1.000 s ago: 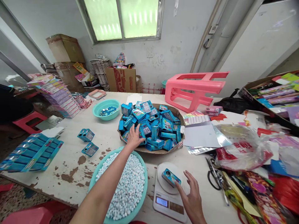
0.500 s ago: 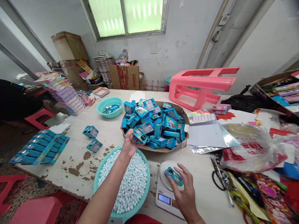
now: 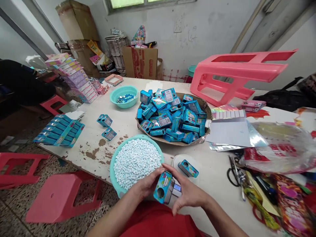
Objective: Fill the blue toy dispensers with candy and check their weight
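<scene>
In the head view, my left hand (image 3: 148, 182) is closed on a small blue candy box (image 3: 163, 187) with a round hole in its end, held close to my body. My right hand (image 3: 189, 189) is beside that box, its thumb and fingers spread, fingertips near the box's upper edge; whether they touch it is unclear. Just beyond, a second blue candy box (image 3: 187, 170) lies on the pan of a white scale (image 3: 176, 160). My right hand and the held box partly cover the scale's display. Left of these is a turquoise basin (image 3: 112, 168) full of pale candies.
A cardboard tray (image 3: 170, 142) heaped with blue boxes lies behind the basin. A smaller turquoise bowl (image 3: 124, 104) holds blue discs. Several boxes lie at left, near a packed row (image 3: 60, 131). Scissors (image 3: 233, 172), plastic bags and a pink stool (image 3: 237, 70) occupy the right side.
My left hand has brought a box from beside the cardboard tray down toward my body. My right hand has released the box on the scale and moved left. The view has tilted downward.
</scene>
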### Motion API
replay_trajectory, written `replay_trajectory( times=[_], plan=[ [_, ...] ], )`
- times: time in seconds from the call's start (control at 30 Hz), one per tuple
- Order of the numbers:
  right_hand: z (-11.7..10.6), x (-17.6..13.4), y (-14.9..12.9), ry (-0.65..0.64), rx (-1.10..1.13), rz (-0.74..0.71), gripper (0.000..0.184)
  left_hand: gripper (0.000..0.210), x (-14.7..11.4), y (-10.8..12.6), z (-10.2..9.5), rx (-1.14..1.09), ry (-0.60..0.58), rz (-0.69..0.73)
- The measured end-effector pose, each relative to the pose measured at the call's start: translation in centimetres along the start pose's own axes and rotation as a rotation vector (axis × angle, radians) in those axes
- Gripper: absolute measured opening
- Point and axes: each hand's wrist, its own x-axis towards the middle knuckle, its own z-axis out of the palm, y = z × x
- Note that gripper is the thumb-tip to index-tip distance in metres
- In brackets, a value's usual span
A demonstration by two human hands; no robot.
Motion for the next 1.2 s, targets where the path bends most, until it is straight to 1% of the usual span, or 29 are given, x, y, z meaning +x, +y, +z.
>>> replay_trajectory(
  times=[0.03, 0.07, 0.1, 0.13, 0.2, 0.23, 0.27, 0.3, 0.33, 0.4, 0.47, 0.57, 0.7, 0.8, 0.87, 0.97, 1.03, 1.07, 1.1, 1.13, 1.2],
  plan=[
    [0.5, 0.2, 0.2, 0.047, 0.053, 0.041, 0.114, 0.043, -0.2, 0.1, 0.0, 0.076, 0.016, 0.024],
    [1.1, 0.3, 0.4, 0.105, 0.1, 0.07, 0.107, 0.044, -0.5, 0.4, -0.2, 0.198, 0.063, 0.054],
    [1.7, 0.4, 0.7, 0.164, 0.139, 0.086, 0.096, 0.046, -0.8, 0.9, -0.6, 0.363, 0.153, 0.094],
    [2.4, 0.5, 1.1, 0.219, 0.167, 0.094, 0.084, 0.05, -1.0, 1.5, -1.3, 0.553, 0.295, 0.145],
    [3.9, 0.3, 1.9, 0.301, 0.169, 0.083, 0.06, 0.057, -1.2, 2.8, -3.6, 0.96, 0.668, 0.286],
    [4.6, 0.1, 2.3, 0.316, 0.147, 0.061, 0.054, 0.058, -1.1, 3.4, -5.0, 1.143, 0.862, 0.39],
    [5.3, -0.1, 2.7, 0.313, 0.116, 0.03, 0.052, 0.058, -0.8, 3.9, -6.5, 1.32, 0.986, 0.494],
    [5.9, -0.4, 3.0, 0.292, 0.087, -0.008, 0.052, 0.057, -0.4, 4.2, -8.0, 1.467, 1.05, 0.548],
    [6.4, -0.6, 3.2, 0.259, 0.064, -0.045, 0.053, 0.055, 0.0, 4.3, -9.2, 1.582, 1.083, 0.555],
    [7.3, -1.0, 3.6, 0.196, 0.052, -0.089, 0.053, 0.055, 1.0, 4.2, -10.7, 1.739, 1.102, 0.49],
    [7.9, -1.1, 3.8, 0.176, 0.056, -0.105, 0.054, 0.056, 1.6, 3.7, -11.2, 1.814, 1.135, 0.421],
    [8.5, -1.1, 3.9, 0.207, 0.033, -0.094, 0.055, 0.051, 2.0, 3.2, -11.0, 1.858, 1.159, 0.432],
    [9.0, -1.0, 3.7, 0.257, -0.023, -0.073, 0.05, 0.037, 1.7, 2.9, -11.1, 1.804, 1.107, 0.54],
    [9.1, -0.9, 3.2, 0.283, -0.079, -0.096, 0.046, 0.026, 1.6, 3.1, -11.3, 1.628, 1.031, 0.609],
    [8.9, -0.7, 2.6, 0.325, -0.111, -0.061, 0.045, 0.018, 1.6, 3.4, -11.4, 1.348, 1.026, 0.662],
    [8.4, 0.1, 1.3, 0.439, -0.117, 0.053, 0.042, 0.016, 1.5, 4.0, -11.7, 0.902, 1.084, 0.698],
    [7.9, 1.1, 0.4, 0.512, -0.14, 0.082, 0.039, 0.022, 1.1, 4.6, -11.5, 0.761, 1.131, 0.689],
    [7.6, 1.8, 0.0, 0.542, -0.173, 0.065, 0.037, 0.026, 0.7, 4.9, -11.1, 0.709, 1.141, 0.683],
    [7.4, 2.6, -0.4, 0.562, -0.22, 0.037, 0.035, 0.029, 0.2, 5.2, -10.5, 0.61, 1.126, 0.685],
    [7.3, 3.4, -0.7, 0.57, -0.273, 0.005, 0.032, 0.031, -0.3, 5.6, -9.7, 0.476, 1.083, 0.692],
    [7.3, 5.2, -1.2, 0.565, -0.37, -0.04, 0.028, 0.032, -1.6, 6.5, -7.6, 0.17, 0.925, 0.717]
  ],
)
